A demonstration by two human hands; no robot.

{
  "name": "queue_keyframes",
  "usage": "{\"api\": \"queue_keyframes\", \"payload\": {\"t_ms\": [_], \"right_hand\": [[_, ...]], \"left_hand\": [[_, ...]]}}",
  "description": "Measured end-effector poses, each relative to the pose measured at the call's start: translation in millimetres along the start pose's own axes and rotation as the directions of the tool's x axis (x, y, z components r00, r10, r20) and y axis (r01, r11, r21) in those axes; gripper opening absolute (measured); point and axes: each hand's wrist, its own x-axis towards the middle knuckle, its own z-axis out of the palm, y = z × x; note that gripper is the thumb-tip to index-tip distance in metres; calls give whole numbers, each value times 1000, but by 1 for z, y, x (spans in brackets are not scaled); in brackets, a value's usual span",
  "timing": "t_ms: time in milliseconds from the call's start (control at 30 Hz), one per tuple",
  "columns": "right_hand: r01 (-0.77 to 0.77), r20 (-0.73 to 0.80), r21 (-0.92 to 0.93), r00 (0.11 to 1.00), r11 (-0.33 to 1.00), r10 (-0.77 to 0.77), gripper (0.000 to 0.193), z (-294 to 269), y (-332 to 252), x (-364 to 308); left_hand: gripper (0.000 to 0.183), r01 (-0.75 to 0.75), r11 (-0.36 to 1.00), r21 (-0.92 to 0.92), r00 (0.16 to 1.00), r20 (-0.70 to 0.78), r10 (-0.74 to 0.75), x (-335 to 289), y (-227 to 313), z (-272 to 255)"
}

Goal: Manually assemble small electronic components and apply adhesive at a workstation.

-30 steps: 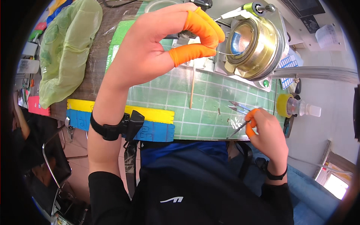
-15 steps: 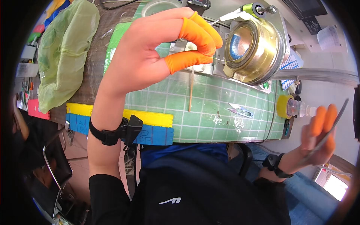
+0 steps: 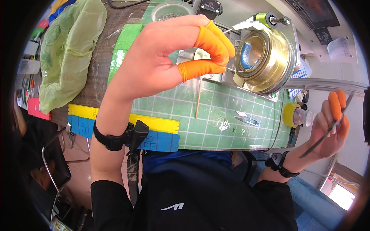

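My left hand, in orange finger cots, pinches a fine pale wire or thread between thumb and fingertips. That strand runs right into the mouth of a brass-coloured round drum on a metal machine, where a blue lining shows inside. Out at the far right, away from the bench, my right hand also wears orange cots. Its fingers are closed round a long, narrow, dark strip-like tool tilted diagonally; its exact kind is unclear.
On the green gridded mat lie thread snips and a thin wooden stick. A yellow tape roll sits near the right edge. Behind my left hand is a clear round tub. A green spool tops the machine.
The view has shifted slightly. My right hand has risen a little with the dark tool and is less blurred; my left hand keeps its pinch on the strand beside the drum.
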Motion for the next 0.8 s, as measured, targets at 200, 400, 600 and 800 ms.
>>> {"api": "queue_keyframes", "payload": {"t_ms": [200,400,600,800], "right_hand": [[114,47,88,992,990,-118,36,-6,-11,0],[176,24,-10,984,984,-176,26,-5,-3,3],[421,186,-329,906,845,-380,44,0,-12,16],[832,722,-538,538,136,-435,49,24,49,72]], "left_hand": [[17,40,999,-22,999,-5,-40,1,3,1],[17,57,997,-60,998,-11,-58,0,1,3],[18,8,1000,6,1000,-10,-8,0,2,0],[17,-24,1000,-19,1000,2,24,4,1,1]]}}
